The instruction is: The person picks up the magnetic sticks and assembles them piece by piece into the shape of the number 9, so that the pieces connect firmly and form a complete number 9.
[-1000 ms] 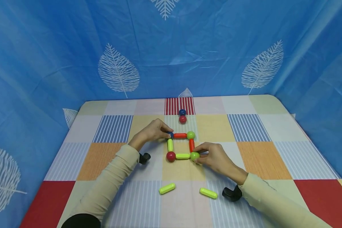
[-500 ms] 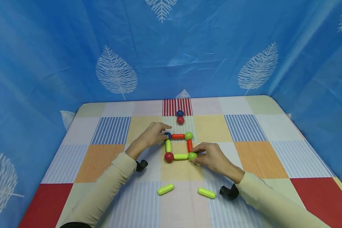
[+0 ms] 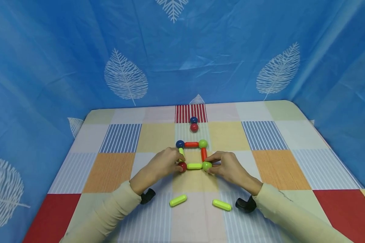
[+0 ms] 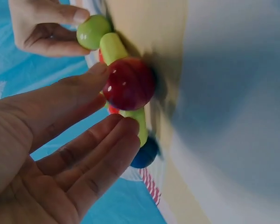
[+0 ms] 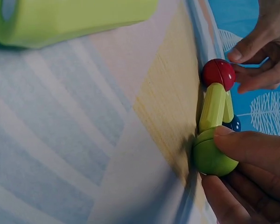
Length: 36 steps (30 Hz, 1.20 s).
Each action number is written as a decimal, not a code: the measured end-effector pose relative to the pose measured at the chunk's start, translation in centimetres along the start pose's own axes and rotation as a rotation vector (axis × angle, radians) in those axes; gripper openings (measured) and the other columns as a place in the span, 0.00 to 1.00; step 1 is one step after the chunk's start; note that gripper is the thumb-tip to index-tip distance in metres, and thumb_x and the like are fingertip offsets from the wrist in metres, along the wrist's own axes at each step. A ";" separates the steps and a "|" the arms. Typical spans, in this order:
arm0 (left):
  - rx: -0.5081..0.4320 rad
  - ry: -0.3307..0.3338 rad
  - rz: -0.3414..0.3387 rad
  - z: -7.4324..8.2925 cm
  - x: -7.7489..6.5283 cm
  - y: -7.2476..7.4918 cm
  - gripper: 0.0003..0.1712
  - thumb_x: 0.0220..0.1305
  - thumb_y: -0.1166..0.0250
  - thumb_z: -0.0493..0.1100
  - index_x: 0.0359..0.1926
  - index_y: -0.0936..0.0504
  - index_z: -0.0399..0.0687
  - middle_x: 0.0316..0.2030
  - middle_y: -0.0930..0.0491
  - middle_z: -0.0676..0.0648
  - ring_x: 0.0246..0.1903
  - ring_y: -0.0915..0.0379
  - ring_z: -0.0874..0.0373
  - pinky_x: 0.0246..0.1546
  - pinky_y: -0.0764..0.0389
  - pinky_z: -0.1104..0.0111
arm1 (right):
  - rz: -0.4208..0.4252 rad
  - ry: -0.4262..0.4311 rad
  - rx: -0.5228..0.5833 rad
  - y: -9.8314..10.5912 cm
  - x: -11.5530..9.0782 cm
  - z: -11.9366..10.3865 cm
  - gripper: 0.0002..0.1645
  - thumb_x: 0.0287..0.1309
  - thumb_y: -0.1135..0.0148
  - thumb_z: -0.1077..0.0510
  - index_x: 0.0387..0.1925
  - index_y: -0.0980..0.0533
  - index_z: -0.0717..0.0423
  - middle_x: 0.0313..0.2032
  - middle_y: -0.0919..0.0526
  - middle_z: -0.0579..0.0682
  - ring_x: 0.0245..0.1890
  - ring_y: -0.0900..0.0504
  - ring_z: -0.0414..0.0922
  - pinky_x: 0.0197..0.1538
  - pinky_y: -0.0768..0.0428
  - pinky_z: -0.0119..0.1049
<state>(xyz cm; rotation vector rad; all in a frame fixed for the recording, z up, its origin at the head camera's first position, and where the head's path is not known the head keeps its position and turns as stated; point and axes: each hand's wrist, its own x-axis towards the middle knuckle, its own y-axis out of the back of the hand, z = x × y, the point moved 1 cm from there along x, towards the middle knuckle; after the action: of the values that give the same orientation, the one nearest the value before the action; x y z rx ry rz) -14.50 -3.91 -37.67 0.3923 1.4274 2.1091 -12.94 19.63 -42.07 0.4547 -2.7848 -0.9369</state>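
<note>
Green ball (image 5: 212, 155) pinched by my right hand (image 3: 228, 168), red ball (image 4: 131, 84) loosely by my left hand (image 3: 162, 165): uneven pulling could part the yellow stick (image 3: 194, 166) between, well inside the worktop (image 3: 275, 170) edges.

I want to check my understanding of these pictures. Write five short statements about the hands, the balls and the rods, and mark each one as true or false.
1. The right hand holds a green corner ball. True.
2. The left hand is at the blue corner ball. False: it is at the red corner ball.
3. The four-sided frame has two red rods and two yellow-green rods. True.
4. Both loose rods are red. False: both are yellow-green.
5. Beyond the frame, a blue ball and a red ball lie close together. True.
</note>
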 end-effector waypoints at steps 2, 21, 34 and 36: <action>-0.008 -0.013 -0.006 -0.1 0.0 -0.4 0.10 0.52 0.23 0.38 0.38 0.11 0.42 0.32 0.20 0.49 0.31 0.32 0.61 0.28 0.27 0.71 | -0.004 -0.007 0.008 0.0 0.0 0.0 0.17 0.45 0.23 0.65 0.41 0.14 0.56 0.40 0.13 0.46 0.42 0.15 0.43 0.43 0.17 0.38; -0.174 0.034 0.028 -0.5 -0.1 -1.0 0.11 0.52 0.25 0.32 0.39 0.12 0.35 0.32 0.21 0.46 0.32 0.27 0.58 0.27 0.24 0.73 | 0.016 -0.010 0.011 -0.3 -0.1 0.2 0.17 0.45 0.23 0.64 0.42 0.14 0.55 0.39 0.13 0.44 0.42 0.15 0.43 0.45 0.17 0.40; -0.184 0.051 0.024 -0.6 0.0 -0.9 0.11 0.52 0.24 0.33 0.38 0.11 0.35 0.32 0.21 0.47 0.32 0.27 0.58 0.28 0.24 0.73 | 0.018 -0.014 -0.016 -0.6 -0.2 0.0 0.16 0.47 0.25 0.64 0.42 0.14 0.55 0.39 0.14 0.44 0.42 0.15 0.44 0.44 0.17 0.40; -0.185 0.052 0.021 -0.6 0.0 -0.9 0.11 0.52 0.24 0.33 0.38 0.11 0.35 0.32 0.21 0.47 0.32 0.27 0.58 0.28 0.24 0.73 | 0.013 -0.017 -0.012 -0.6 -0.2 -0.1 0.17 0.47 0.25 0.64 0.42 0.14 0.55 0.40 0.14 0.45 0.43 0.15 0.44 0.44 0.17 0.40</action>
<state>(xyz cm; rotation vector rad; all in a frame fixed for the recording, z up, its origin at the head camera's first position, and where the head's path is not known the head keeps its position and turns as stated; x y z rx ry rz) -14.59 -4.07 -38.68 0.2828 1.2482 2.2604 -12.58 19.22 -42.37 0.4277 -2.7920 -0.9590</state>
